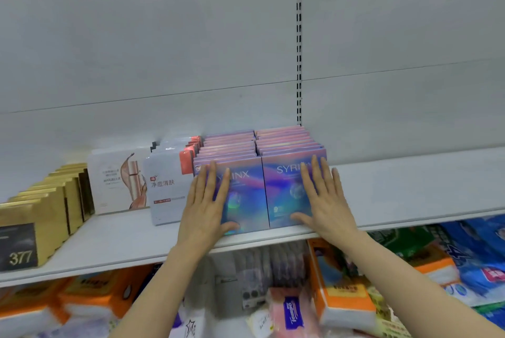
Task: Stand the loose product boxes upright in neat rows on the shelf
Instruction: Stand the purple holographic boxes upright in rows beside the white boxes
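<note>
Now, boxes: two rows of iridescent boxes [247, 195] stand upright side by side on the shelf [410, 190], running from the near edge toward the far wall.
Left hand: the left hand [207, 206] lies flat on the near face of the left row, its fingers [211, 176] straight and slightly spread, thumb low on the box.
Right hand: the right hand [325, 201] lies flat on the near face of the right row, fingers straight and a little apart, thumb near the bottom edge.
Stage: judged from this, the rows are being squared up and pushed back; both fronts look level with each other.
Neighbours: white boxes [166, 190] sit just left of the left row, gold boxes [41, 212] farther left.
Risk: uneven pressure from one palm could skew a row or open a gap between the two.
Risk: pressing high on the faces could tip the front boxes backward if slack lies behind them.
Risk: a sideways drift could nudge the white boxes out of line.
</note>
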